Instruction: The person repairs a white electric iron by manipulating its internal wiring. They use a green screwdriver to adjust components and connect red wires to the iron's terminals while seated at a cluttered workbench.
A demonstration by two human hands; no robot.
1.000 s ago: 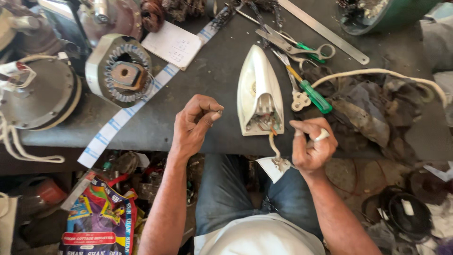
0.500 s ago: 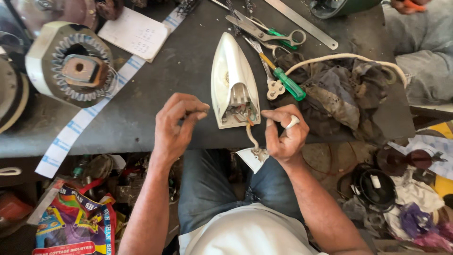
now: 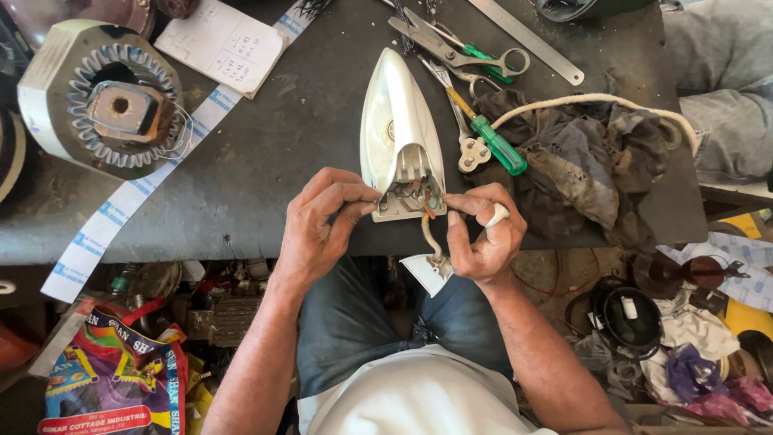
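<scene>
Motor stator (image 3: 113, 101) with its copper windings sits at the far left of the dark workbench (image 3: 266, 185), and it shows up bigger and closer to the corner than half a second back, since the head camera has dipped in toward the work. Next to it there's a strip of white printed tape (image 3: 121, 209) running diagonally, and a notepad (image 3: 221, 44) up top.

Moving right, the left hand (image 3: 318, 225) has come forward: earlier it was hanging just off the bench edge with the fingertips bunched, now the thumb and fingers are pinched together right at the back end of the white iron (image 3: 400, 129), touching its open rear where the wires (image 3: 415, 193) show. The iron itself lies flat mid-bench, nose pointing away, same spot as before.

The right hand (image 3: 483, 238) has also closed in, fingers together and pressed against the wiring from the other side, with something small and white (image 3: 498, 215) tucked between them. A short cord (image 3: 431, 242) drops from the iron down to a white piece (image 3: 427, 274) over the lap.

Further right: scissors (image 3: 459, 52), green-handled screwdriver (image 3: 487, 137), a plug (image 3: 473, 153), dirty rag (image 3: 588, 165), white rope (image 3: 596, 101).
</scene>
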